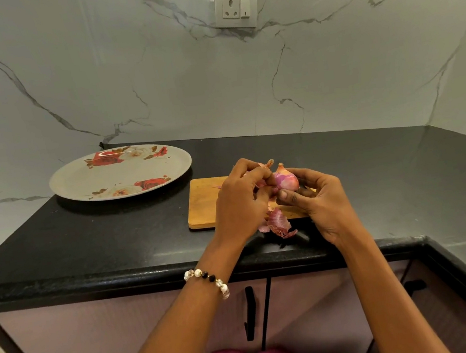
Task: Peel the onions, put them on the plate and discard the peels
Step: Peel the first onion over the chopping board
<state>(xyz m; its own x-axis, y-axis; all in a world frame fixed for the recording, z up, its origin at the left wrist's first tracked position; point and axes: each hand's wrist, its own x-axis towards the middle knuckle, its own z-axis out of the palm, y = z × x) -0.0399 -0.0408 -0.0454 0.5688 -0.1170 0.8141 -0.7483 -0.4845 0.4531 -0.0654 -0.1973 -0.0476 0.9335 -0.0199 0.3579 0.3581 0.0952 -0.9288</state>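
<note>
Far to the left of the grip, well apart from both hands, a round plate (76, 180) printed with red and white roses sits on the black counter (85, 242), with nothing on its bare middle. Nearer, a wooden cutting board (202, 204) lies flat on the counter directly under the hands. The left hand (237, 205), wearing a beaded bracelet (207, 280) at the wrist, has its fingers curled in toward the onion, pinching at loose pinkish skin on the bulb's left side; another dry stem tip pokes up just behind its knuckles, though what it belongs to is hidden. Between the two hands, held just above the board, is the onion (286, 180), purple-pink with its pointed tip upward and part of its skin off. The right hand (319, 203) cups the bulb from the right and below, thumb pressed near its base. Just below the grip, a heap of peels (277, 225) rests at the board's near edge, spilling onto the counter. Above and behind, a wall socket (235, 7) is set in the marble backsplash.
</note>
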